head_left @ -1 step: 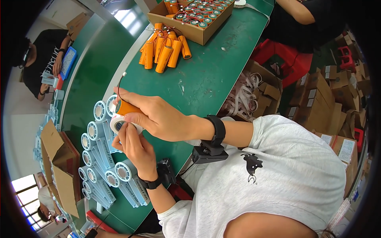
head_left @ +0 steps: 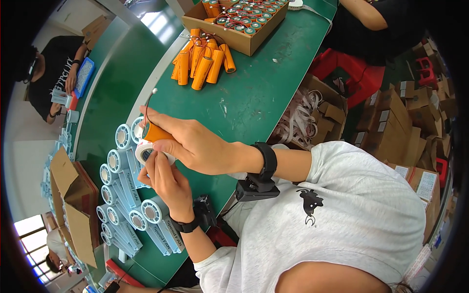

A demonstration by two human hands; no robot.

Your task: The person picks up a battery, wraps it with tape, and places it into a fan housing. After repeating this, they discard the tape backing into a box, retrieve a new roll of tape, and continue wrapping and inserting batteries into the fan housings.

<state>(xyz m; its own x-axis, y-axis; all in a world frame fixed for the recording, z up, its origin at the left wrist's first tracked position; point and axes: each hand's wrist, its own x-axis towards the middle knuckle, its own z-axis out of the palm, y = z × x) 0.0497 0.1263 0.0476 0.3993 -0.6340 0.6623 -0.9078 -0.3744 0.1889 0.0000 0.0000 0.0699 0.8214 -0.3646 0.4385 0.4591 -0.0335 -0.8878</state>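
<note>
An orange cylindrical battery (head_left: 156,133) with a thin dark and red wire lies in my right hand (head_left: 198,145), the thumb pressing along its side. The wire rises to a small white connector above the fingers. Against the battery's near end is a roll of white tape (head_left: 141,151), partly covered by fingers. My left hand (head_left: 168,183) grips this roll with its fingertips at the central hole, just below my right thumb. Both hands are closed and nearly touching. Light blue fan housings (head_left: 115,162) with round vented heads lie in rows beside and below them.
Several orange batteries (head_left: 201,73) are heaped on the green table (head_left: 244,93), beside a cardboard box (head_left: 251,45) of wired batteries. An open carton (head_left: 80,215) stands left. Right of the table are a box of white strips (head_left: 305,115) and a red stool (head_left: 349,73). Other people sit nearby.
The white connector on the battery's wire has shifted very slightly to the right. Both hands keep practically the same position and grip.
</note>
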